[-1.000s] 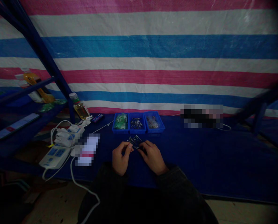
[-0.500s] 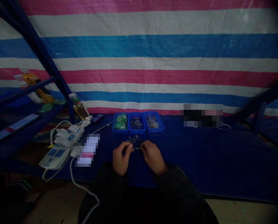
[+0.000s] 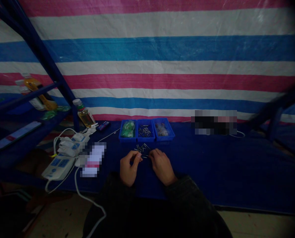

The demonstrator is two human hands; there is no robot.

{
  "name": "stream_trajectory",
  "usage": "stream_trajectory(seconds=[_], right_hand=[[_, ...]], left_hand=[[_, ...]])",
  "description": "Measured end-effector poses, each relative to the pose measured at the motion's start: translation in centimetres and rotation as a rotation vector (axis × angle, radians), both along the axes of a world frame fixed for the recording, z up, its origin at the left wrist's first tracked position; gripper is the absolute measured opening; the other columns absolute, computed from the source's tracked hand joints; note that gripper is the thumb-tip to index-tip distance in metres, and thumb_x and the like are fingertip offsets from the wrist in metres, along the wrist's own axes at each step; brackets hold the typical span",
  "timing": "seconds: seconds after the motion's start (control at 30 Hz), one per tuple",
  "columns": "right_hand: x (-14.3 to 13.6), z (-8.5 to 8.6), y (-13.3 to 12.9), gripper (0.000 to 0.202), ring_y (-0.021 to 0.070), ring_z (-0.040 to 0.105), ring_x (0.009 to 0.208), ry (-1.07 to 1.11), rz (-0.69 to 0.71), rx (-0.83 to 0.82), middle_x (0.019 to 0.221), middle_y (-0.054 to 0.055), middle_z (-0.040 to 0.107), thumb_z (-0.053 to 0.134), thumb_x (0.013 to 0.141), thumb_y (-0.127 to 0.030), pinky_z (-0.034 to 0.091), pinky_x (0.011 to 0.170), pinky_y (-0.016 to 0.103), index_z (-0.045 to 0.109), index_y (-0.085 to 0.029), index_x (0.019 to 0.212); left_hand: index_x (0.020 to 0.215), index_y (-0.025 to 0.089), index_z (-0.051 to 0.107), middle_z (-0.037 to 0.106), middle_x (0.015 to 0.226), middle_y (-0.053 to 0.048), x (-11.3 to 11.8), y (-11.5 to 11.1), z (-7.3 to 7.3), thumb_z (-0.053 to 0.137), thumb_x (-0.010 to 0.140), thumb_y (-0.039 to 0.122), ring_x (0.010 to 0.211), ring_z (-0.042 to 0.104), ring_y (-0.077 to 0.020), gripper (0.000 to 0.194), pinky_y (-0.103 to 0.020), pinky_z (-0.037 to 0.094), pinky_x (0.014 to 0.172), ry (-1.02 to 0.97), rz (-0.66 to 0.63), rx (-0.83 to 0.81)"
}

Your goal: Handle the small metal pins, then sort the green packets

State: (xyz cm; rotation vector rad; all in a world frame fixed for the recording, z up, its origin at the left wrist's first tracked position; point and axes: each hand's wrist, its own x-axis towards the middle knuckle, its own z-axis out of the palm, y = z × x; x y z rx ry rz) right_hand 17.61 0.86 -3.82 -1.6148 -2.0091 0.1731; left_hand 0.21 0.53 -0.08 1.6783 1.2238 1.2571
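On the blue table, a small heap of thin metal pins (image 3: 142,147) lies just beyond my fingers. My left hand (image 3: 129,168) is closed, thumb and forefinger pinched at the near left side of the heap. What sits in that pinch is too small to name. Opposite it, my right hand (image 3: 163,168) is closed too, with its fingertips on the end of a thin metal pin (image 3: 145,157) that points toward the left hand. Behind the heap, a blue bin (image 3: 145,139) holds more pins.
A left bin (image 3: 128,139) holds green plastic packets, a right bin (image 3: 165,138) clear ones. Leftward are a blurred-out phone (image 3: 94,160), a power strip (image 3: 59,167) with white cables and a bottle (image 3: 85,114). A blurred dark object (image 3: 213,125) lies at the back right.
Both hands stay almost where they were, with only a slight shift of the right fingertips. The bins and the heap look the same.
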Motion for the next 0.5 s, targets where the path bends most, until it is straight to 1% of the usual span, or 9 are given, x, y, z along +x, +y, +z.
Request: stream_trajectory(seconds=[0.1, 0.2, 0.27, 0.33, 0.4, 0.5], right_hand=[[0.3, -0.1, -0.1, 0.015, 0.0219, 0.063, 0.083, 0.135, 0.003, 0.027, 0.09, 0.005, 0.064, 0.047, 0.1, -0.013, 0.044, 0.076, 0.033, 0.057, -0.021, 0.094], [0.7, 0.2, -0.4, 0.015, 0.0212, 0.063, 0.082, 0.28, 0.027, 0.068, 0.09, 0.005, 0.063, 0.045, 0.101, -0.014, 0.046, 0.076, 0.032, 0.056, -0.022, 0.096], [0.7, 0.6, -0.7, 0.014, 0.021, 0.063, 0.083, 0.345, 0.055, 0.092, 0.091, 0.005, 0.062, 0.045, 0.102, -0.015, 0.046, 0.078, 0.032, 0.056, -0.022, 0.096], [0.7, 1.0, -1.0, 0.013, 0.0207, 0.063, 0.084, 0.391, 0.093, 0.109, 0.091, 0.004, 0.061, 0.045, 0.102, -0.015, 0.047, 0.079, 0.032, 0.055, -0.022, 0.097], [0.5, 1.3, -1.2, 0.013, 0.0203, 0.062, 0.083, 0.422, 0.138, 0.12, 0.09, 0.004, 0.061, 0.045, 0.102, -0.016, 0.047, 0.078, 0.031, 0.055, -0.022, 0.096], [0.3, 1.6, -1.4, 0.013, 0.0196, 0.062, 0.083, 0.445, 0.2, 0.132, 0.09, 0.004, 0.061, 0.046, 0.102, -0.017, 0.047, 0.078, 0.031, 0.056, -0.023, 0.096]], left_hand=[[0.093, 0.018, 0.069, 0.073, 0.08, -0.003, 0.0, 0.0, 0.0, 0.058, 0.099, 0.031, 0.078, 0.071, -0.0172, 0.018, -0.026, 0.053, 0.077, -0.01, 0.023, 0.007], [0.095, 0.018, 0.069, 0.074, 0.083, -0.003, -0.1, 0.1, -0.2, 0.059, 0.098, 0.03, 0.08, 0.072, -0.018, 0.016, -0.027, 0.054, 0.077, -0.022, 0.029, 0.013], [0.1, 0.018, 0.07, 0.076, 0.09, -0.004, -0.1, 0.2, -0.4, 0.062, 0.096, 0.029, 0.085, 0.073, -0.0192, 0.014, -0.028, 0.055, 0.08, -0.011, 0.035, 0.023], [0.107, 0.019, 0.071, 0.076, 0.097, -0.005, -0.1, 0.2, -0.4, 0.065, 0.095, 0.028, 0.09, 0.073, -0.0201, 0.017, -0.029, 0.055, 0.081, 0.015, 0.041, 0.033], [0.111, 0.019, 0.071, 0.077, 0.1, -0.005, 0.0, 0.3, -0.4, 0.065, 0.094, 0.027, 0.092, 0.072, -0.0202, 0.02, -0.029, 0.054, 0.082, 0.041, 0.022, 0.039], [0.101, 0.02, 0.074, 0.077, 0.094, -0.004, 0.1, 0.2, -0.1, 0.064, 0.095, 0.026, 0.088, 0.072, -0.0192, 0.013, -0.028, 0.053, 0.082, 0.081, -0.057, 0.039]])
